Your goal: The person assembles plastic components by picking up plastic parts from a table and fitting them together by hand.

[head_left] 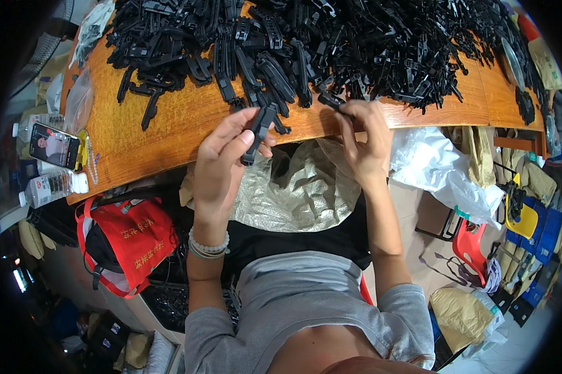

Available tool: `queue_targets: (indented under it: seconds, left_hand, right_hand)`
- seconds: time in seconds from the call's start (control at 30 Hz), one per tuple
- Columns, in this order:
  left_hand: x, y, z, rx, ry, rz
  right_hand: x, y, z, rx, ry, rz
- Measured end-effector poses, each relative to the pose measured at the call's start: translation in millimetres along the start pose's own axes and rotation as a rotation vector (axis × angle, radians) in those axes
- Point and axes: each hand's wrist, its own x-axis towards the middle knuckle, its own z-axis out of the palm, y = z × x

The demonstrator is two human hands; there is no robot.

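My left hand (228, 142) grips a long black plastic part (259, 134), held tilted just over the table's front edge. My right hand (366, 134) pinches a smaller black plastic piece (332, 100) between thumb and fingers, close to the front of the heap. The two pieces are apart from each other. Behind both hands, a big pile of black plastic parts (274, 47) covers the far side of the wooden table (187, 134); longer parts lie to the left and smaller ones to the right.
At the table's left end are a phone (54, 147) showing a picture and a clear bottle (50, 189). A woven sack (293, 193) lies across my lap. A red bag (134, 240) stands at lower left. White plastic sheeting (440, 165) and a red stool (471, 249) are to the right.
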Motion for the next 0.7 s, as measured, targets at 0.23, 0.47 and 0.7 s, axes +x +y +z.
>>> queue_targets:
  seconds: [0.23, 0.47, 0.7]
  left_hand:
    - [-2, 3, 7, 0.252, -0.126, -0.098]
    - [-13, 2, 21, 0.455, -0.184, -0.087]
    - [-21, -4, 19, 0.965, -0.239, 0.371]
  right_hand:
    - [-5, -37, -16, 0.598, -0.337, 0.067]
    - [-12, -40, -11, 0.444, -0.233, 0.03]
    - [-16, -40, -12, 0.41, -0.215, -0.029]
